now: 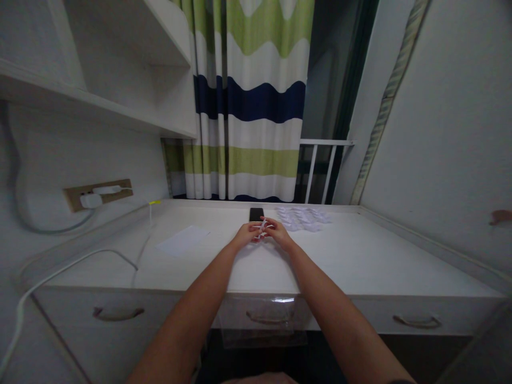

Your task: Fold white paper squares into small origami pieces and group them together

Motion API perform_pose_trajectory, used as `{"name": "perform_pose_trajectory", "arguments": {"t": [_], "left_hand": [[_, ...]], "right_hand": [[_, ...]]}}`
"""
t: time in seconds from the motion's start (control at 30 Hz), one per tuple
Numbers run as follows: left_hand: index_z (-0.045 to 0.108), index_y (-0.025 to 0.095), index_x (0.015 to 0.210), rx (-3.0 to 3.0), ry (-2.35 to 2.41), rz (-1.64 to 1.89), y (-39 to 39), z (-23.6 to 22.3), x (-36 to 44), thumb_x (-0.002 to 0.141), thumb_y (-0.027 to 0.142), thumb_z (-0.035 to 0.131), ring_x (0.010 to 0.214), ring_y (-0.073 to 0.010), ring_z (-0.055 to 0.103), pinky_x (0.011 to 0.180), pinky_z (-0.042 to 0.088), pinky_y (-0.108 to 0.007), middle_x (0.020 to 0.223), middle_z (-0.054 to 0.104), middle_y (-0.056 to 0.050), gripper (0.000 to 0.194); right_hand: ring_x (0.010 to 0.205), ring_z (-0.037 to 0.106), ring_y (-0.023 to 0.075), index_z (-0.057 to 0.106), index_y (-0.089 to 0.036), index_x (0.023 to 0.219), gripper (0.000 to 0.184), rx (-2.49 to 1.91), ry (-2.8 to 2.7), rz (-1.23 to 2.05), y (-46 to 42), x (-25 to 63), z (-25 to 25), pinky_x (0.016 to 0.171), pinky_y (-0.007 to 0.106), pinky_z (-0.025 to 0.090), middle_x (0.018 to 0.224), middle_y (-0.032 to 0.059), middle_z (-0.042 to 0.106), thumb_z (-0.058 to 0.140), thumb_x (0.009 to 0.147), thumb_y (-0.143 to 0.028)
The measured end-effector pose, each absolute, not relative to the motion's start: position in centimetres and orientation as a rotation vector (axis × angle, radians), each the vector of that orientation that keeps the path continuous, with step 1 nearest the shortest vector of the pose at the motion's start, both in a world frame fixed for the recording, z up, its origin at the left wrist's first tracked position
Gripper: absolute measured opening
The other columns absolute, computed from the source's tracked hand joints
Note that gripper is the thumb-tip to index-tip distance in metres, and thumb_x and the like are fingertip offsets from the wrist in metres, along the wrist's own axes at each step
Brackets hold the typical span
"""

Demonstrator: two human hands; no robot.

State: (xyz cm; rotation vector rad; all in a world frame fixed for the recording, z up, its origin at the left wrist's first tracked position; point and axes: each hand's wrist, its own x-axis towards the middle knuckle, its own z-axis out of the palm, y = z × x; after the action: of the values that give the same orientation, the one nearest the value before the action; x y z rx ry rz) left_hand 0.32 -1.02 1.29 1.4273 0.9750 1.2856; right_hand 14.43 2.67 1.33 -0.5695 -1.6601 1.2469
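Note:
Above the middle of the white desk, my left hand (245, 234) and my right hand (279, 232) meet, fingers closed on one small folded white paper strip (263, 226). Fingers cover part of the strip, so its full shape is hidden. Just behind my hands lies a black phone (256, 214). To the right of the phone, several folded white paper pieces (303, 217) are laid out in rows. A flat sheet of white paper (183, 240) rests on the desk to the left of my hands.
The desk (368, 256) has drawers along its front, with a clear plastic sheet (260, 320) hanging over the middle one. A white cable (80, 266) crosses the left side. Shelves (120, 106) overhang the left, and a striped curtain (264, 101) hangs behind.

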Motion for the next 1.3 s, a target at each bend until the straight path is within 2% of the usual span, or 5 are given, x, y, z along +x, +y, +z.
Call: {"name": "perform_pose_trajectory", "arguments": {"t": [0.4, 0.73, 0.87, 1.1, 1.3], "left_hand": [[0.056, 0.015, 0.096, 1.358, 1.114, 1.413, -0.61, 1.23, 0.7, 0.069, 0.017, 0.054, 0.058, -0.0119, 0.06, 0.054, 0.049, -0.024, 0.071, 0.064, -0.003, 0.028], [0.059, 0.013, 0.084, 1.153, 0.944, 1.462, -1.17, 1.94, 0.13, 0.067, 0.022, 0.058, 0.067, -0.0154, 0.062, 0.061, 0.051, -0.028, 0.073, 0.064, -0.005, 0.019], [0.058, 0.013, 0.082, 1.182, 0.932, 1.478, -1.11, 1.76, 0.04, 0.063, 0.028, 0.065, 0.068, -0.0149, 0.061, 0.062, 0.05, -0.029, 0.074, 0.063, -0.006, 0.025], [0.052, 0.017, 0.096, 1.292, 0.927, 1.452, -0.93, 1.29, 0.0, 0.054, 0.013, 0.07, 0.076, -0.0157, 0.06, 0.066, 0.05, -0.032, 0.092, 0.06, -0.006, 0.047], [0.044, 0.021, 0.109, 1.359, 0.952, 1.386, -0.82, 0.97, 0.3, 0.054, 0.006, 0.067, 0.08, -0.0145, 0.059, 0.071, 0.05, -0.032, 0.101, 0.056, -0.007, 0.062]], "right_hand": [[0.057, 0.056, 0.0107, 0.059, -0.018, 0.077, 0.024, -0.579, -1.664, 1.179, 3.2, 14.17, 0.98, 0.057, 0.028, 0.048, 0.07, -0.0004, 0.056, 0.066, 0.056, -0.027], [0.065, 0.058, 0.0129, 0.066, -0.019, 0.079, 0.022, -0.609, -1.695, 1.196, 3.15, 14.43, 1.25, 0.058, 0.026, 0.046, 0.072, 0.0028, 0.064, 0.061, 0.061, -0.029], [0.066, 0.058, 0.0129, 0.067, -0.018, 0.078, 0.02, -0.63, -1.689, 1.197, 3.36, 14.35, 1.06, 0.059, 0.027, 0.046, 0.073, 0.0032, 0.064, 0.06, 0.06, -0.026], [0.065, 0.057, 0.0124, 0.063, -0.018, 0.074, 0.016, -0.634, -1.67, 1.15, 3.38, 14.4, 1.07, 0.057, 0.025, 0.045, 0.076, 0.0022, 0.063, 0.058, 0.06, -0.023], [0.053, 0.049, 0.0093, 0.06, -0.015, 0.067, 0.02, -0.671, -1.706, 1.079, 3.36, 14.2, 1.13, 0.05, 0.022, 0.038, 0.057, -0.0008, 0.055, 0.06, 0.061, -0.035]]}}
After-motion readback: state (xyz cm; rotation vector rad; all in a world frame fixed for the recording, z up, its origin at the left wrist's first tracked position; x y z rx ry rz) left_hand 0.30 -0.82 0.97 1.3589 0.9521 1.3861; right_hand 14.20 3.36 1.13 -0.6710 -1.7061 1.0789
